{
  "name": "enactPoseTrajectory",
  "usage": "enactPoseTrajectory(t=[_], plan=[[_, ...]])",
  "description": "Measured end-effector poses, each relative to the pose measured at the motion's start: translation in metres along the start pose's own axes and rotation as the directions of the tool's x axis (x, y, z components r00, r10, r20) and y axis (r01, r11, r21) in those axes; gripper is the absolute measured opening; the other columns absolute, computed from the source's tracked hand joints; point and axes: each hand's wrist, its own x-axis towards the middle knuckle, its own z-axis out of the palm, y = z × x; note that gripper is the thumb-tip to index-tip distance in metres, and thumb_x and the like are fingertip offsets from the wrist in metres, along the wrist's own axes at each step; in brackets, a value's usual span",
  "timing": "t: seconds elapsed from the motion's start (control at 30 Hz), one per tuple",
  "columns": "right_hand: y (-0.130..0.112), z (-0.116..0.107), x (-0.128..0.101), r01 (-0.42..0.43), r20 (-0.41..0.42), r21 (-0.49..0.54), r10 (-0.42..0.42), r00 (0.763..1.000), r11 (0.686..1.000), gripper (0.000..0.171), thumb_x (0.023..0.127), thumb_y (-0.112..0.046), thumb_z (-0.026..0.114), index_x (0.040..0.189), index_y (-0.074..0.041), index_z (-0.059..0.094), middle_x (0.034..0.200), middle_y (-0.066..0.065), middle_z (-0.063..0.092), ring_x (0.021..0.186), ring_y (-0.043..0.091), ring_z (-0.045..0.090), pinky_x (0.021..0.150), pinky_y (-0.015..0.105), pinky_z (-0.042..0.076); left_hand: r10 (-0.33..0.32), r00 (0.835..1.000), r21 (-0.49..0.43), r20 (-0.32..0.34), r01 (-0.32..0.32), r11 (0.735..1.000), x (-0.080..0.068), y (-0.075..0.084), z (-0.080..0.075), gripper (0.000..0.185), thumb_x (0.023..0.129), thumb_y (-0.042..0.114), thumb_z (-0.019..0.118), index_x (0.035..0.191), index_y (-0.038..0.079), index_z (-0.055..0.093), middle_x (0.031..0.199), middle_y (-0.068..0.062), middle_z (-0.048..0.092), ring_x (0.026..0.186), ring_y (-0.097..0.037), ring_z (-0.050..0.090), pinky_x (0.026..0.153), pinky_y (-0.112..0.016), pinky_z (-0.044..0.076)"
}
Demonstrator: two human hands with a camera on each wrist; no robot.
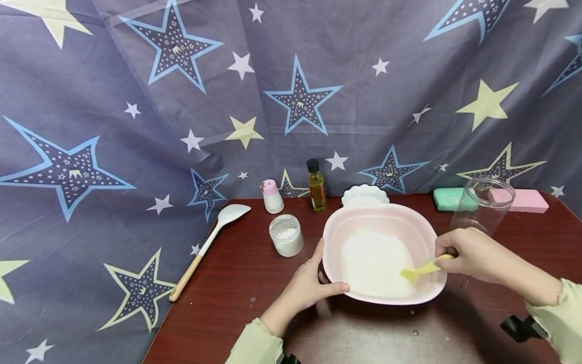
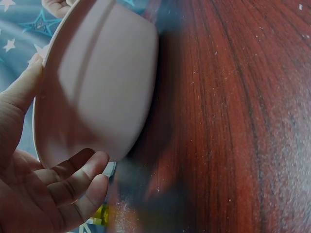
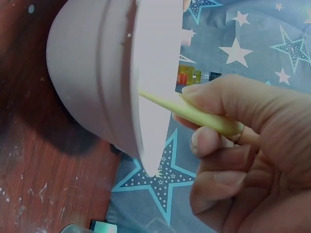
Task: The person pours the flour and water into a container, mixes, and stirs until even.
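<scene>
A pink bowl (image 1: 384, 222) with white powder (image 1: 375, 263) in it sits on the dark red worktop (image 1: 236, 288), and everything else is placed from it. The left hand (image 1: 309, 285) holds its near left rim, thumb on top and fingers (image 2: 82, 179) curled under the wall. The right hand (image 1: 473, 253) is at the bowl's right rim, its fingers pinching the handle of a yellow spatula (image 1: 420, 270) whose blade lies in the powder. Left of the bowl stands a small open jar (image 1: 286, 235); behind it an oil bottle (image 1: 316, 186) and a white dish (image 1: 365, 194); further left a long white spoon (image 1: 211, 240); to its right a clear glass jar (image 1: 482, 210)
</scene>
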Motion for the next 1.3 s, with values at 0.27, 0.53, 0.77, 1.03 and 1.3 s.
enactPoseTrajectory(t=[0.27,0.53,0.77,1.03,1.3], plan=[[-0.005,0.007,0.003,0.056,0.022,0.090,-0.058,0.998,0.994,0.034,0.074,-0.006,0.079,0.064,-0.030,0.057,0.055,-0.022,0.037,0.048,-0.005,0.037,0.043,0.019,0.034,0.002,1.000,-0.004,0.001,-0.002,1.000,0.000,0.001,-0.001,0.116,0.072,0.045,0.085,0.157,0.011,0.014,0.083,-0.005,0.061,0.065,-0.010,0.057,0.059,-0.023,0.048],[-0.011,0.019,0.012,0.125,-0.019,0.083,-0.123,0.992,0.989,0.037,0.072,-0.008,0.081,0.063,-0.030,0.052,0.058,-0.024,0.032,0.054,-0.006,0.035,0.049,0.018,0.031,0.004,1.000,0.010,-0.006,-0.004,1.000,0.001,0.003,-0.002,0.116,0.072,0.045,0.085,0.157,0.012,0.014,0.078,-0.005,0.061,0.064,-0.008,0.056,0.058,-0.023,0.048],[-0.015,0.026,0.026,0.140,-0.018,0.047,-0.139,0.990,0.989,0.035,0.076,-0.010,0.080,0.063,-0.028,0.053,0.057,-0.022,0.032,0.054,-0.005,0.033,0.050,0.019,0.030,0.006,1.000,0.023,-0.007,-0.005,1.000,0.002,0.005,-0.003,0.115,0.072,0.045,0.085,0.157,0.011,0.016,0.077,-0.008,0.062,0.063,-0.008,0.055,0.057,-0.023,0.047],[-0.020,0.039,0.043,0.106,-0.041,0.051,-0.104,0.994,0.993,0.032,0.077,-0.008,0.079,0.064,-0.024,0.056,0.057,-0.018,0.035,0.054,-0.002,0.033,0.052,0.020,0.031,0.004,1.000,0.012,-0.002,-0.004,1.000,0.001,0.004,-0.003,0.115,0.072,0.044,0.085,0.157,0.011,0.014,0.081,-0.005,0.062,0.065,-0.008,0.057,0.060,-0.023,0.048],[-0.019,0.049,0.050,0.046,-0.145,-0.039,-0.051,0.988,0.998,0.031,0.079,-0.006,0.074,0.062,-0.022,0.053,0.056,-0.014,0.038,0.054,0.004,0.035,0.053,0.025,0.033,0.022,1.000,-0.012,0.001,-0.022,1.000,0.000,0.004,-0.001,0.114,0.073,0.041,0.085,0.157,0.011,0.014,0.084,-0.001,0.061,0.065,-0.010,0.060,0.061,-0.022,0.050]])
